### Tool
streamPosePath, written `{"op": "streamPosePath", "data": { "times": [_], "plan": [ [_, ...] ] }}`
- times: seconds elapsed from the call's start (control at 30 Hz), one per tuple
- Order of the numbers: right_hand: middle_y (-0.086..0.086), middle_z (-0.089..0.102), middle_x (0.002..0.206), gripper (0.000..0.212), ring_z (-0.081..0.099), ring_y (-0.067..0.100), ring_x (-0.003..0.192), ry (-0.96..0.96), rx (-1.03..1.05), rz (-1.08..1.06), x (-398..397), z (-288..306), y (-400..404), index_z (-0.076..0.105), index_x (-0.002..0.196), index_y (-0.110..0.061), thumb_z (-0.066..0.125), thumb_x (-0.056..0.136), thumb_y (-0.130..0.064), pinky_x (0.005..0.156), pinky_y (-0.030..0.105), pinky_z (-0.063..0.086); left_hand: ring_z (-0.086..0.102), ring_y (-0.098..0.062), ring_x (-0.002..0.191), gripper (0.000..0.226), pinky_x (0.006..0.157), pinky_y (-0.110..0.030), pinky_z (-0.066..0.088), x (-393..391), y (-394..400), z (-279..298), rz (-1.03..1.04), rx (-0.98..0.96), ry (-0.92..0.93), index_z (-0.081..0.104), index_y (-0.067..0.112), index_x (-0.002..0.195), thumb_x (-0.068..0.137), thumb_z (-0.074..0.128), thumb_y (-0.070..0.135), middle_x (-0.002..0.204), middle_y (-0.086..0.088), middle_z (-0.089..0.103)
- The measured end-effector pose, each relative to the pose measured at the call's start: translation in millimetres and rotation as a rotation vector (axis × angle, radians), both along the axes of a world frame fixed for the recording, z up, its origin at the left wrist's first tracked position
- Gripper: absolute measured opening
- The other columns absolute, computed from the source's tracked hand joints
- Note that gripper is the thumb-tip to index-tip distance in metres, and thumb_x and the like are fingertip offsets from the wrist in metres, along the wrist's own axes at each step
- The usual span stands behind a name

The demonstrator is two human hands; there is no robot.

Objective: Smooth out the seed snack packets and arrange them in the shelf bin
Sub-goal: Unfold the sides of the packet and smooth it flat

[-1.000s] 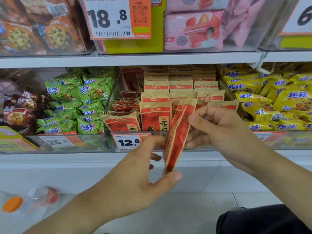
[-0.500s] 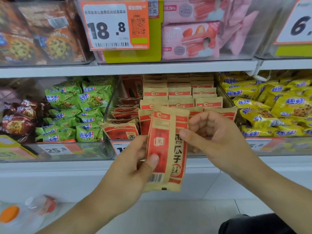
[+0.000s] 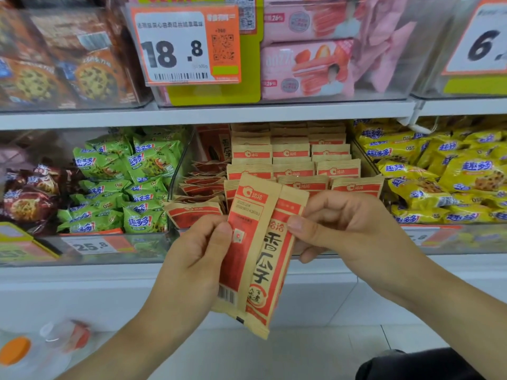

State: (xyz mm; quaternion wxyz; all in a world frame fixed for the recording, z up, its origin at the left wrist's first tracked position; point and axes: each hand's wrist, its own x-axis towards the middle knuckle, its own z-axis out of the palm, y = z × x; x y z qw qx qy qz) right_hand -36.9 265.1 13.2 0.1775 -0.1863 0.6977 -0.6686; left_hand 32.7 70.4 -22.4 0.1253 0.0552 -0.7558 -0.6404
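Two tan-and-red seed snack packets [image 3: 255, 250] overlap upright in front of the shelf. My left hand [image 3: 192, 259] pinches the left one, which shows its back with a barcode. My right hand [image 3: 348, 229] pinches the right one, which shows its front with large black characters. Behind them the clear shelf bin [image 3: 175, 185] holds several rows of the same packets [image 3: 293, 160] standing upright, with a loose, tilted pile [image 3: 203, 187] along its left side.
A bin of green cookie packs [image 3: 123, 182] is at the left and a bin of yellow ones [image 3: 444, 176] at the right. Price tags [image 3: 186, 45] and pink boxes [image 3: 307, 67] fill the upper shelf. A bottle with an orange cap [image 3: 16, 349] lies low left.
The packets have turned from edge-on to face the camera and fanned apart into two. Both hands have shifted their grip on them. The view has come closer to the shelf.
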Motion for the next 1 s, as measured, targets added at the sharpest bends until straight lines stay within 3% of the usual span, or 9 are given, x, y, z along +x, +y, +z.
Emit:
{"op": "streamPosePath", "data": {
  "times": [0.03, 0.17, 0.3, 0.4, 0.5, 0.67, 0.8, 0.9, 1.0],
  "plan": [
    [0.013, 0.077, 0.083, 0.027, 0.075, 0.03, 0.073, 0.012, 0.008, 0.003, 0, 0, 0, 0.07, 0.088, -0.001, 0.073, 0.072, -0.023, 0.06, 0.031, 0.061, 0.069, -0.016, 0.076, 0.019, 0.065, -0.025, 0.053, -1, 0, -1, -0.007, 0.004, 0.006, 0.064, 0.021, 0.102, 0.099, 0.044, 0.02, 0.085, -0.001, 0.074],
    [0.006, 0.078, 0.081, 0.025, 0.074, 0.025, 0.068, 0.119, 0.092, 0.031, 3, -4, -3, 0.074, 0.087, -0.005, 0.075, 0.073, -0.026, 0.057, 0.028, 0.059, 0.069, -0.004, 0.089, 0.04, 0.072, -0.013, 0.052, 1, 3, 1, -0.07, -0.128, 0.016, 0.056, 0.033, 0.115, 0.099, 0.045, -0.001, 0.097, 0.016, 0.073],
    [0.006, 0.077, 0.078, 0.024, 0.073, 0.021, 0.064, 0.187, 0.115, 0.07, 5, -6, -4, 0.076, 0.086, -0.005, 0.078, 0.072, -0.025, 0.056, 0.027, 0.059, 0.067, 0.003, 0.091, 0.02, 0.07, -0.008, 0.051, 3, 6, 3, -0.108, -0.102, 0.021, 0.063, 0.039, 0.109, 0.09, 0.066, 0.032, 0.097, 0.023, 0.072],
    [0.005, 0.077, 0.078, 0.019, 0.073, 0.018, 0.064, 0.21, 0.09, 0.118, 8, -7, -6, 0.077, 0.084, -0.007, 0.079, 0.074, -0.023, 0.056, 0.026, 0.058, 0.067, 0.0, 0.097, 0.027, 0.075, -0.014, 0.054, 3, 5, 0, -0.118, -0.173, 0.034, 0.062, 0.042, 0.107, 0.084, 0.067, 0.055, 0.1, 0.022, 0.071],
    [0.004, 0.076, 0.075, 0.015, 0.072, 0.015, 0.061, 0.216, 0.068, 0.12, 9, -7, -7, 0.076, 0.082, -0.009, 0.078, 0.074, -0.021, 0.055, 0.024, 0.056, 0.067, 0.002, 0.094, 0.022, 0.069, -0.008, 0.051, 4, 7, 0, -0.167, -0.157, 0.047, 0.064, 0.04, 0.108, 0.088, 0.055, 0.038, 0.101, 0.02, 0.072],
    [0.005, 0.076, 0.074, 0.01, 0.071, 0.014, 0.058, 0.225, 0.057, 0.137, 9, -5, -5, 0.076, 0.082, -0.009, 0.077, 0.077, -0.017, 0.055, 0.022, 0.056, 0.063, 0.0, 0.108, 0.032, 0.085, -0.013, 0.05, 4, 8, -1, -0.227, -0.24, 0.031, 0.056, 0.068, 0.107, 0.096, 0.042, 0.043, 0.111, 0.023, 0.069],
    [0.008, 0.076, 0.073, 0.019, 0.07, 0.018, 0.056, 0.214, 0.049, 0.082, 6, -6, -3, 0.076, 0.083, -0.004, 0.077, 0.074, -0.02, 0.053, 0.024, 0.056, 0.064, 0.008, 0.1, 0.018, 0.076, -0.008, 0.051, 3, 9, -1, -0.24, -0.12, 0.021, 0.061, 0.052, 0.105, 0.095, 0.054, 0.039, 0.104, 0.026, 0.071],
    [0.01, 0.077, 0.076, 0.021, 0.073, 0.025, 0.062, 0.19, -0.003, -0.008, 0, -3, 0, 0.075, 0.086, -0.004, 0.074, 0.074, -0.02, 0.053, 0.025, 0.058, 0.066, 0.004, 0.098, 0.045, 0.072, -0.012, 0.054, 6, 8, 4, -0.293, -0.063, -0.005, 0.053, 0.052, 0.118, 0.082, 0.063, 0.027, 0.104, 0.019, 0.073],
    [0.01, 0.077, 0.08, 0.019, 0.075, 0.026, 0.068, 0.133, -0.078, -0.146, -6, -1, 2, 0.075, 0.089, -0.006, 0.072, 0.075, -0.019, 0.054, 0.027, 0.06, 0.065, -0.004, 0.108, 0.086, 0.081, -0.021, 0.057, 8, 7, 3, -0.34, -0.107, -0.081, 0.025, 0.051, 0.145, 0.077, 0.072, 0.029, 0.115, 0.022, 0.069]
  ]
}}
